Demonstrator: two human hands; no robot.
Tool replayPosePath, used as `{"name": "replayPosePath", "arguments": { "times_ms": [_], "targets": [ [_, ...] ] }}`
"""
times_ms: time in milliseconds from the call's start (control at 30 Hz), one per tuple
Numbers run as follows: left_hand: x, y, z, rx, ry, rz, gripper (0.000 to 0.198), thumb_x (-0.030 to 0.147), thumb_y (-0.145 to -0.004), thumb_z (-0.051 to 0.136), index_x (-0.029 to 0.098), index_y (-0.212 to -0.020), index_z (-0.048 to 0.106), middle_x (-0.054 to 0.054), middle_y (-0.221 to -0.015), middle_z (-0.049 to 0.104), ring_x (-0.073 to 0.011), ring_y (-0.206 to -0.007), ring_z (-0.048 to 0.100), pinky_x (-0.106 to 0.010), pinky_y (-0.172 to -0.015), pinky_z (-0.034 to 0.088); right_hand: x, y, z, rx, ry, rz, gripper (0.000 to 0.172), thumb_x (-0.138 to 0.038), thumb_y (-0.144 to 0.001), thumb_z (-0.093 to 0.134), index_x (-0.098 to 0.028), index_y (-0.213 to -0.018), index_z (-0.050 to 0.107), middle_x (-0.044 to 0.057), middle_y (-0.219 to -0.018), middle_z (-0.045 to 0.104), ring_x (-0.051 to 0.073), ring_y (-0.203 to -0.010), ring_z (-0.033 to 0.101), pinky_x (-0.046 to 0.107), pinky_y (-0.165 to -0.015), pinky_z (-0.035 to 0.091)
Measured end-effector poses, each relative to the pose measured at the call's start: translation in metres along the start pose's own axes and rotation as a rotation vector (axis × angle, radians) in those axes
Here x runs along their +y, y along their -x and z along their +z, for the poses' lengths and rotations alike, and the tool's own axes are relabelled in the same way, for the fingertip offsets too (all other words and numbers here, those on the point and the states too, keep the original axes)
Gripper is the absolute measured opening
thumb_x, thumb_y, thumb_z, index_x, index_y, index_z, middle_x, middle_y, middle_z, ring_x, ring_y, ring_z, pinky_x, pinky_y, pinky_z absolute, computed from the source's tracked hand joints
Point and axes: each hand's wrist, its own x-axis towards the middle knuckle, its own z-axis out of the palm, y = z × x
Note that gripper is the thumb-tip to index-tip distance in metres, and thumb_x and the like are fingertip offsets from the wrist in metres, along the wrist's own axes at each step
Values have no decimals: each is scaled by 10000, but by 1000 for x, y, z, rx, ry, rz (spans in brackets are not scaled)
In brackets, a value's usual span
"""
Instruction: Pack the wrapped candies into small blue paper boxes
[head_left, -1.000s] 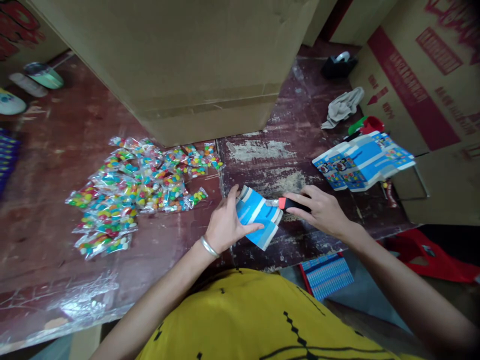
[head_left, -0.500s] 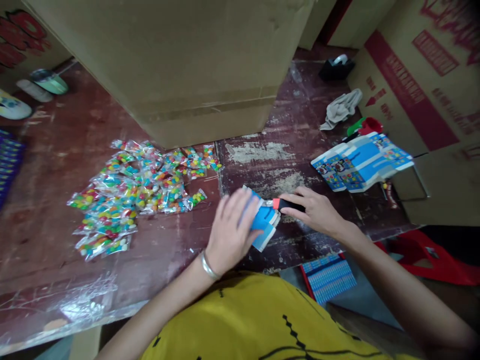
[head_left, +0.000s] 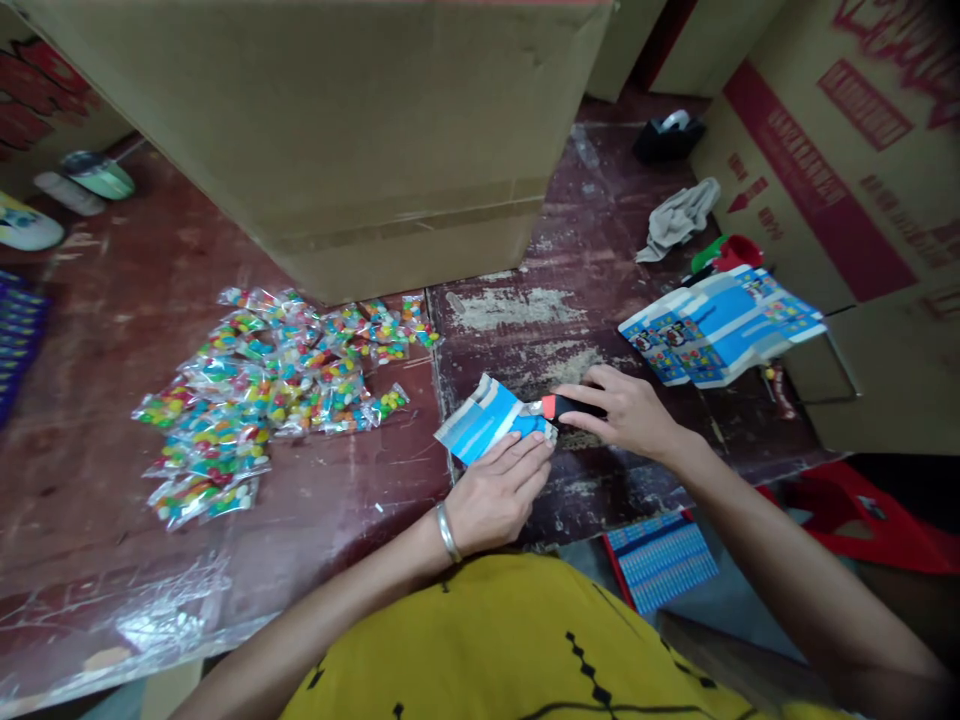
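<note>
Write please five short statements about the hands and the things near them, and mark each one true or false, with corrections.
1. The left hand rests on a blue-and-white printed piece of card. True.
2. The right hand grips a black tool with an orange-red end. True.
3. The left wrist is bare. False: it wears a silver-coloured bangle.
4. Clear plastic packets of multicoloured sweets lie to the left of both hands. True.
5. The right hand is nearer to the packets than the left hand. False: the left hand is nearer.

Pale light glints off a scuffed reddish-brown table (head_left: 315,510) bearing large cardboard boxes (head_left: 390,120).
</note>
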Motion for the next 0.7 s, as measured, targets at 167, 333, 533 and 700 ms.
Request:
{"name": "replayPosePath", "arguments": {
  "times_ms": [167, 333, 533, 700],
  "targets": [
    [-8, 0, -7, -21, 38, 19, 393, 127, -874, 413, 113, -1228, 582, -97, -1398, 533, -234, -1363, 408, -422, -1167, 324, 11, -2, 6, 21, -36, -16, 419, -508, -909, 498, -273, -1225, 642, 79, -950, 615, 212, -872, 586, 317, -786, 462],
    [-18, 0, -15, -46, 94, 52, 412, 133, -847, 422, 149, -1224, 588, -98, -1355, 569, -213, -1327, 451, -415, -1149, 346, 11, 2, 8, 34, -35, -8, 406, -504, -911, 496, -269, -1205, 649, 81, -959, 623, 212, -885, 595, 318, -793, 474],
    [-14, -12, -28, -137, 32, 63, 287, 158, -807, 491, 131, -1053, 638, -160, -1430, 464, -303, -1343, 393, -489, -1096, 349, 2, 0, -6, -5, -1, 23, 399, -503, -909, 496, -262, -1184, 658, 81, -944, 631, 215, -868, 605, 319, -771, 484],
    [-5, -22, -27, -185, -102, -4, 242, 203, -856, 477, 99, -1022, 620, -203, -1499, 353, -348, -1384, 318, -516, -1039, 353, 12, -16, -17, -81, -82, -24, 358, -500, -885, 546, -281, -1133, 683, 67, -996, 660, 214, -895, 626, 328, -795, 489]
  ]
}}
